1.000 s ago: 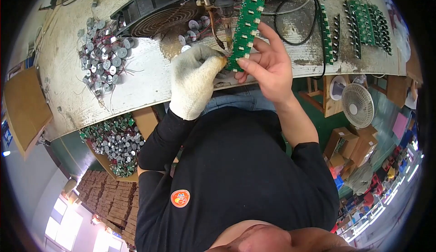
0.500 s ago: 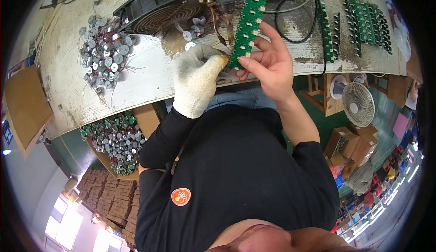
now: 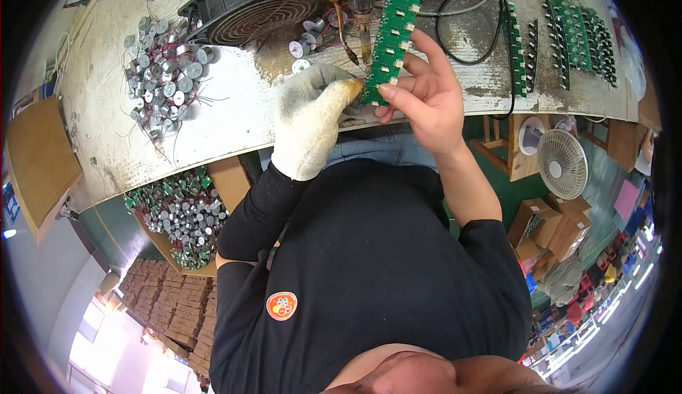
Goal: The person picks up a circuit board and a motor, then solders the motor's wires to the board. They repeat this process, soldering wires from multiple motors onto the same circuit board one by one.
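My bare right hand [image 3: 435,106] grips a long green circuit board strip [image 3: 395,32] near its lower end, thumb on its face and fingers behind. White connectors run down the strip, which stands tilted with its top leaning right. In a white-grey work glove stained at the thumb, my left hand [image 3: 310,110] is closed at the strip's lower left edge. What its fingertips pinch is hidden. A soldering iron tip [image 3: 365,42] points down just left of the board, beside a thin copper-coloured tube [image 3: 343,35]. Small round motors [image 3: 302,47] with wires lie above the glove.
A pile of small wired motors [image 3: 167,74] covers the bench's left part. Behind my hands stands a black round fan [image 3: 263,21]. A black cable [image 3: 490,53] loops on the right, near more circuit boards [image 3: 572,35]. Below the bench's left edge sits a box of finished parts [image 3: 188,216].
The circuit board and both hands have shifted slightly to the right. The board's lower end has risen a little, and the glove has turned slightly. Both hands keep their grip.
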Demonstrator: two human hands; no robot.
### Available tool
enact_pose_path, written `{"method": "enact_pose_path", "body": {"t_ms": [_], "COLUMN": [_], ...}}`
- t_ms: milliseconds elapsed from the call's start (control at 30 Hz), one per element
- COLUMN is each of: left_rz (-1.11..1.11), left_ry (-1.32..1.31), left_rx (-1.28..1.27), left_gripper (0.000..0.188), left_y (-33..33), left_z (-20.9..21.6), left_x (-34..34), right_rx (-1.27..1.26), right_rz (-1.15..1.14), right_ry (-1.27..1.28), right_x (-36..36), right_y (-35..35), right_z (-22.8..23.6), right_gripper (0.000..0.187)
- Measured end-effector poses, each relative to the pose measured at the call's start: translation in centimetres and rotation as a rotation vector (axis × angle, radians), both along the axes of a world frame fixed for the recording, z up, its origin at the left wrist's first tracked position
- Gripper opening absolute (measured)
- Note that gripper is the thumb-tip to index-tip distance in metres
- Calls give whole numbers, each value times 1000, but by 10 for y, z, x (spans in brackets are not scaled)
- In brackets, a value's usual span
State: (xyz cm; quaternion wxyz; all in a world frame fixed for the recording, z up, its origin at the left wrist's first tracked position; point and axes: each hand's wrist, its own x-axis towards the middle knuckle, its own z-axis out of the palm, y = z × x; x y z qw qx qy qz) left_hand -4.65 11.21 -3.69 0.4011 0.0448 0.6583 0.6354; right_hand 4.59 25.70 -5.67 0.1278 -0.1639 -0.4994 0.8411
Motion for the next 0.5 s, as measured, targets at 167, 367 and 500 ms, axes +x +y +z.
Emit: {"method": "enact_pose_path", "body": {"t_ms": [167,367,500], "left_rz": [81,122,76], "left_ry": [-46,-70,36], "left_rx": [57,94,77], "left_gripper": [17,16,17], "left_y": [1,1,2], "left_z": [-5,-2,2], "left_x": [-2,-1,-1], "right_rx": [-5,2,1], "right_rz": [0,1,-2], "right_ry": [15,33,46], "right_x": [-1,-2,-1], "right_y": [-1,-1,-2], "right_z": [-2,-3,1], "right_gripper": [68,70,69]}}
